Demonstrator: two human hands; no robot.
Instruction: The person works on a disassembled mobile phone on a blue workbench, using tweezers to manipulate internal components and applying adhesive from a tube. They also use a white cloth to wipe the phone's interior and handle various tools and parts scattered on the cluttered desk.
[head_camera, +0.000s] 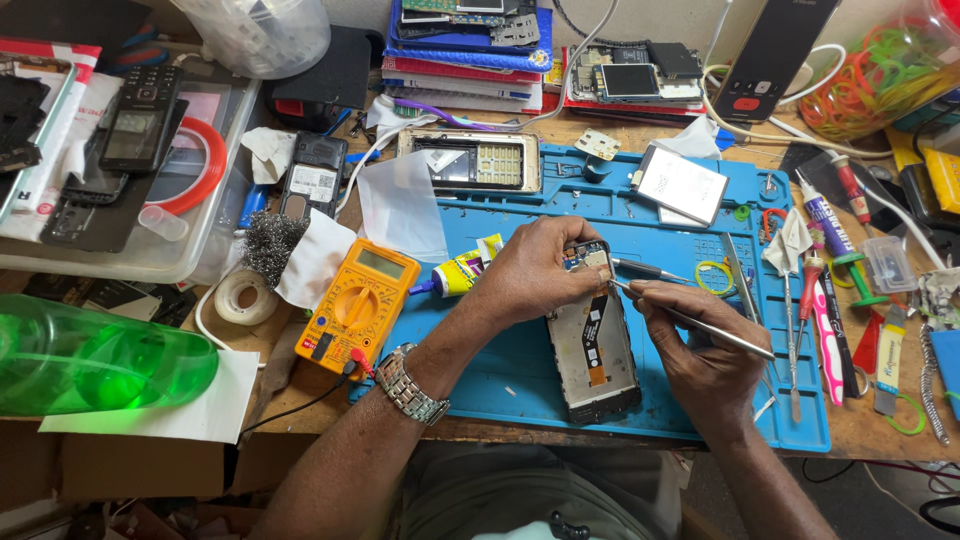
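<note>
The right hand (700, 350) is pinching a pair of slim metal tweezers (690, 318) between closed thumb and forefinger, with the tips reaching leftward to the top end of the opened phone (592, 350). Just left of those tips, the left hand (540, 270) is curling over the phone's upper end, thumb and fingers closed around its edges and steadying it against the blue work mat (500, 360). A metal watch (410, 385) is sitting on that wrist.

The phone is lying back-open, with an orange flex strip running down its middle. Its long axis is running away from the person, tilted slightly, with the top end under the left fingers and the bottom end pointing back toward the person's body.

To my eye, this is the fine picking stage: something small near the top of the board is being lifted or seated. The next move seems to call for a steady left grip and a light, precise tweezer tip.

Beyond the left fingers, a glue tube (462, 270) and a yellow multimeter (358, 305) are resting. Beyond the right fingers, screwdrivers and other hand tools (815, 290) are lying in a row at the mat's edge.
</note>
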